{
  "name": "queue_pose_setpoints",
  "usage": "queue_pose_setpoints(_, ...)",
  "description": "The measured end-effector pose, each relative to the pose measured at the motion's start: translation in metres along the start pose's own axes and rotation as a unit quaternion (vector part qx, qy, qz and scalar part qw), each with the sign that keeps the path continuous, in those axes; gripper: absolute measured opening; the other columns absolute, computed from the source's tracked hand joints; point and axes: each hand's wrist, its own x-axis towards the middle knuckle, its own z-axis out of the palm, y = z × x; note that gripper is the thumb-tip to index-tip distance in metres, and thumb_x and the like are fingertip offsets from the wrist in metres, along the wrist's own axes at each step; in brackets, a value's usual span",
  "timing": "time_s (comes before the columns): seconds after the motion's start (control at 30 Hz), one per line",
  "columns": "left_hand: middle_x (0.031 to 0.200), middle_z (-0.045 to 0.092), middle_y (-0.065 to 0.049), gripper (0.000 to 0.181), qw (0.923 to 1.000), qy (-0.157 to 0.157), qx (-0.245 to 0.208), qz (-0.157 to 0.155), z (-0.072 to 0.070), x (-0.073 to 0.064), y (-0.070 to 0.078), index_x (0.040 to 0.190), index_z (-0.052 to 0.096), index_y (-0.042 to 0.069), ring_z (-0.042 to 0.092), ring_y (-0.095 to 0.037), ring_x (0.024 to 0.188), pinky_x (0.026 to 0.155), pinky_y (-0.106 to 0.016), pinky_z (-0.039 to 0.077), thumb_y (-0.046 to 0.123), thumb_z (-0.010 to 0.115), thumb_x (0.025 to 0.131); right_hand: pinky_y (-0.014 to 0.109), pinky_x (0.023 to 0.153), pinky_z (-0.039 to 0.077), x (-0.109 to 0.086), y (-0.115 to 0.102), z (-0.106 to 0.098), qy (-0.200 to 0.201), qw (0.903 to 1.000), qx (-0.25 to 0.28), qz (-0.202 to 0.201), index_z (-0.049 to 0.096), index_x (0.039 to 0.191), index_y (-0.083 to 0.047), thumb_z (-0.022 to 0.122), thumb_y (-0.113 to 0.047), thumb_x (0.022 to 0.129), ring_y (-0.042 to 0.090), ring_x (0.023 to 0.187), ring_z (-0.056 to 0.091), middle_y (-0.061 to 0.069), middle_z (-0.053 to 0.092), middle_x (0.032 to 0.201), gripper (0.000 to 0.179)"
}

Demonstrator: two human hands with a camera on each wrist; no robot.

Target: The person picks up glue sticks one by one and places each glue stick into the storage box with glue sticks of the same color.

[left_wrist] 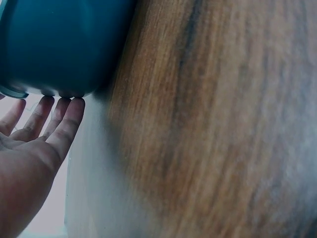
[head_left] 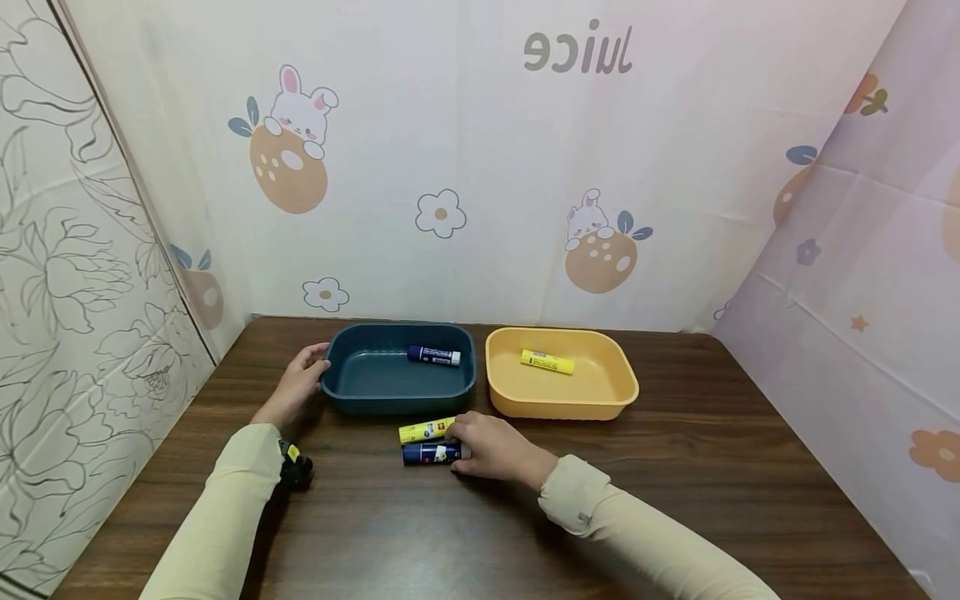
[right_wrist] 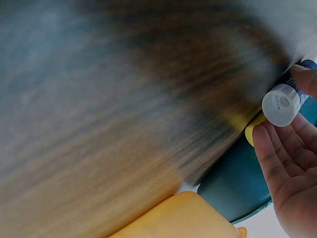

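My left hand (head_left: 298,385) is at the left end of a dark blue bin (head_left: 397,407), and its fairly straight fingertips (left_wrist: 75,105) touch the outer wall. In front of the bins, my right hand (head_left: 491,448) pinches a navy glue stick (head_left: 431,453) near its translucent cap (right_wrist: 281,105), thumb on one side and fingers on the other. Just behind it lies a yellow glue stick (head_left: 426,430), partly hidden by the fingers. Inside the blue bin is another navy glue stick (head_left: 433,356) with a whitish cap.
To the right of the blue bin stands a yellow bin (head_left: 562,410) holding a yellow glue stick (head_left: 547,362). Both bins sit towards the back of a dark wooden table (head_left: 420,533). Behind it hangs a printed curtain (head_left: 480,150). A small black device (head_left: 296,468) shows at the left wrist.
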Motion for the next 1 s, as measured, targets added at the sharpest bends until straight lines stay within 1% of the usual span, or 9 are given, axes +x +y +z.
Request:
queue_pose_setpoints(0.13, 0.143, 0.031, -0.025, 0.051, 1.0, 0.001, 0.0, -0.002, 0.0003, 0.0001, -0.0002, 0.149, 0.023, 0.004, 0.039, -0.03, 0.11, 0.084, -0.034, 0.04, 0.019, 0.035, 0.102, 0.024, 0.082, 0.048, 0.0007, -0.0002, 0.0006, 0.001, 1.0, -0.005, -0.003, 0.066, 0.112, -0.01, 0.075, -0.03, 0.083, 0.009, 0.094, 0.056, 0.001, 0.063, 0.108, 0.036)
queue_pose_setpoints(0.3, 0.145, 0.028, -0.025, 0.051, 1.0, -0.002, -0.005, -0.005, 0.0008, 0.0006, 0.0007, 0.15, 0.022, 0.005, 0.036, -0.034, 0.118, 0.091, -0.04, 0.038, 0.019, 0.034, 0.102, 0.024, 0.081, 0.048, 0.0019, -0.0008, 0.0003, 0.002, 0.9999, -0.006, -0.008, 0.068, 0.109, -0.009, 0.075, -0.027, 0.083, 0.009, 0.093, 0.057, 0.001, 0.064, 0.107, 0.032)
queue_pose_setpoints(0.4, 0.146, 0.027, -0.025, 0.051, 0.9999, -0.002, -0.009, -0.007, 0.0009, 0.0008, 0.0009, 0.15, 0.022, 0.005, 0.035, -0.035, 0.121, 0.093, -0.042, 0.037, 0.019, 0.035, 0.102, 0.024, 0.082, 0.048, 0.0029, -0.0015, 0.0, 0.003, 0.9999, -0.008, -0.009, 0.068, 0.108, -0.009, 0.074, -0.026, 0.083, 0.009, 0.093, 0.057, 0.001, 0.064, 0.105, 0.03)
queue_pose_setpoints(0.67, 0.147, 0.026, -0.025, 0.052, 1.0, -0.002, -0.006, -0.007, 0.0001, 0.0009, -0.0005, 0.15, 0.021, 0.005, 0.035, -0.035, 0.121, 0.094, -0.043, 0.037, 0.02, 0.034, 0.103, 0.024, 0.081, 0.048, 0.0036, -0.0027, 0.0, 0.0, 0.9999, -0.007, -0.008, 0.068, 0.108, -0.009, 0.074, -0.025, 0.084, 0.008, 0.091, 0.056, 0.0, 0.064, 0.104, 0.029)
queue_pose_setpoints(0.87, 0.146, 0.028, -0.025, 0.051, 1.0, -0.001, -0.005, -0.004, 0.0, 0.0008, -0.0011, 0.15, 0.022, 0.005, 0.036, -0.034, 0.118, 0.088, -0.037, 0.039, 0.02, 0.034, 0.103, 0.023, 0.081, 0.048, 0.0032, -0.0022, 0.0003, 0.002, 0.9999, -0.006, -0.012, 0.068, 0.108, -0.01, 0.073, -0.025, 0.085, 0.008, 0.091, 0.056, 0.0, 0.064, 0.104, 0.029)
queue_pose_setpoints(1.0, 0.145, 0.028, -0.025, 0.051, 1.0, -0.001, -0.005, -0.002, 0.0002, 0.0004, -0.0009, 0.15, 0.022, 0.005, 0.037, -0.034, 0.118, 0.088, -0.037, 0.039, 0.02, 0.034, 0.103, 0.023, 0.08, 0.048, 0.0029, -0.0021, -0.0012, 0.0, 0.9999, -0.005, -0.011, 0.068, 0.109, -0.01, 0.073, -0.026, 0.085, 0.007, 0.091, 0.056, 0.0, 0.064, 0.105, 0.029)
